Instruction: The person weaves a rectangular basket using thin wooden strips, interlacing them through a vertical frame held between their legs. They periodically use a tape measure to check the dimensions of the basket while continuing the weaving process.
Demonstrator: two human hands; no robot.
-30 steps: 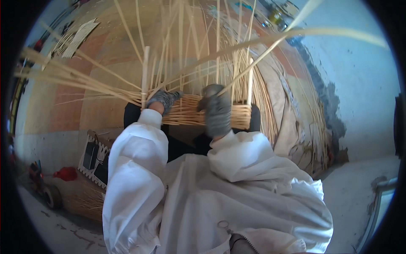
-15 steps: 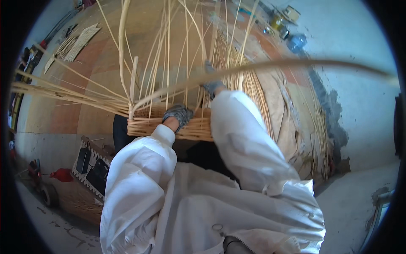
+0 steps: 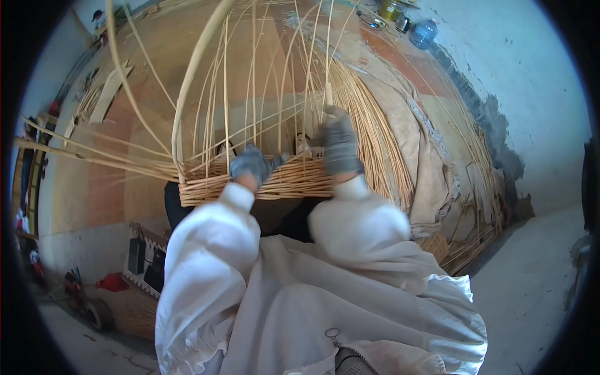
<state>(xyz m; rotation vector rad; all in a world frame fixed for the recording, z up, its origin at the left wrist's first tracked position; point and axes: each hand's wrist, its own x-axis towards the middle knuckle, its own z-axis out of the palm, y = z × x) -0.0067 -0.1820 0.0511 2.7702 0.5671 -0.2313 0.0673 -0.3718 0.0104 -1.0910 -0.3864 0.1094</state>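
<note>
In front of me is a basket wall woven from willow rods (image 3: 281, 187), with tall upright stakes rising from it. My left hand (image 3: 250, 164), in a grey glove, is closed over the top of the weave left of its middle. Its thumb points right along the rods. My right hand (image 3: 340, 145), gloved too, is at the right end of the wall beside a thick upright stake (image 3: 329, 94). Motion smears its fingers, so their hold cannot be made out. Long weaving rods (image 3: 94, 156) stick out to the left from the wall's left corner.
A large bundle of loose willow rods (image 3: 381, 137) lies right of the basket, beside a beige cloth (image 3: 431, 169). A blue water bottle (image 3: 424, 34) stands by the wall. Woven pieces (image 3: 109, 94) lie on the floor at far left. A thick curved stake (image 3: 194, 69) arches up at left.
The long rod that crossed the view to the right is gone from there. My right hand has moved right and nearer me, its arm now bent. My left hand stays on the weave.
</note>
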